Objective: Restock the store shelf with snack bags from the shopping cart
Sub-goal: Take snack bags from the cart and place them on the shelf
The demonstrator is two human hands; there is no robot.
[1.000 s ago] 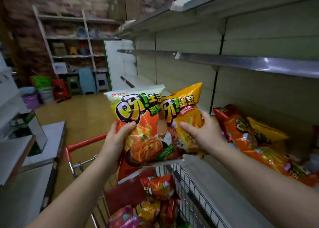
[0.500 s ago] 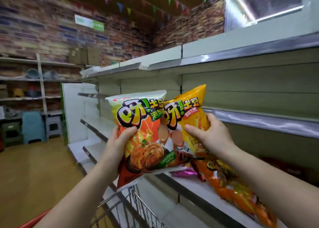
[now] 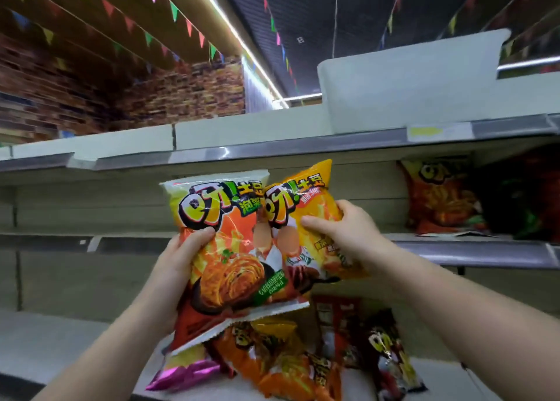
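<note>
Before store shelf [image 3: 472,253], two snack bags [image 3: 230,249] between both hands [image 3: 345,234].

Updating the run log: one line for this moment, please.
left hand: grips orange snack bag | right hand: grips yellow snack bag | bags: raised before middle shelf | placed: not yet

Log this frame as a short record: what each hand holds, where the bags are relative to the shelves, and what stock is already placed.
left hand: grips the orange-and-green snack bag by its left edge
right hand: grips the yellow snack bag by its right side
bag overlap: orange-and-green bag lies in front of the yellow bag
position: both bags held up in front of the middle shelf, not yet set down
middle shelf stock: orange bag standing at right
lower shelf stock: loose pile of snack bags
</note>
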